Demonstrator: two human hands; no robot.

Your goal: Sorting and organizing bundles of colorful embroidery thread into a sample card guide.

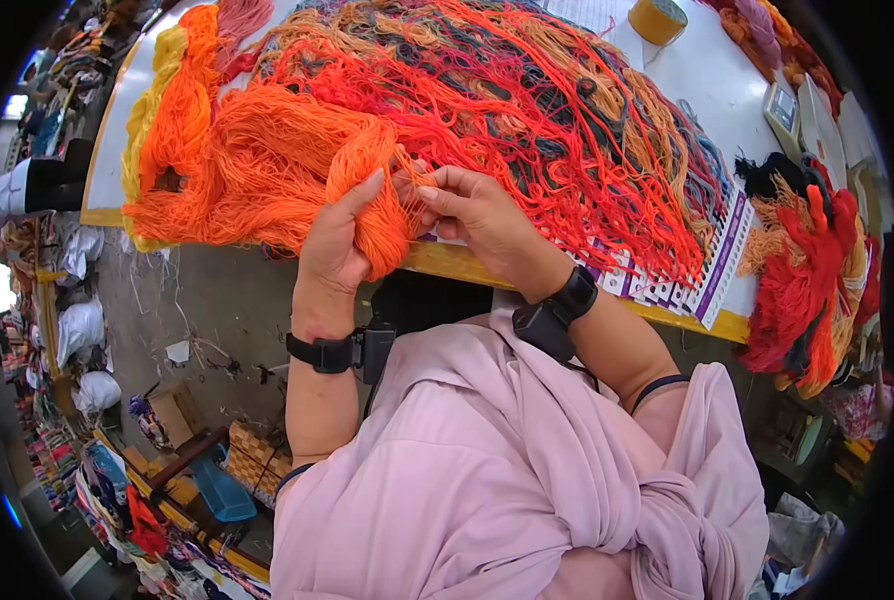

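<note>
A thick hank of orange yarn (pixel 287 165) lies along the near edge of the table, its right end gathered into a bundle. My left hand (pixel 339 235) is closed round that bundle, thumb on top. Just to the right, my right hand (pixel 482 215) pinches a few loose orange strands between thumb and fingertips. These strands stretch from the bundle to the pinch. Behind both hands spreads a wide heap of mixed threads (pixel 527 120) in red, tan and dark grey. Part of my left fingers is hidden behind the yarn.
Yellow yarn (pixel 154 125) lies at the table's left end. A tape roll (pixel 657 20) stands at the back, and a small scale (pixel 782 115) at the right. Printed cards (pixel 722 260) stick out under the heap. More yarn (pixel 802 270) hangs over the right edge. A blue tray (pixel 222 488) sits low at left.
</note>
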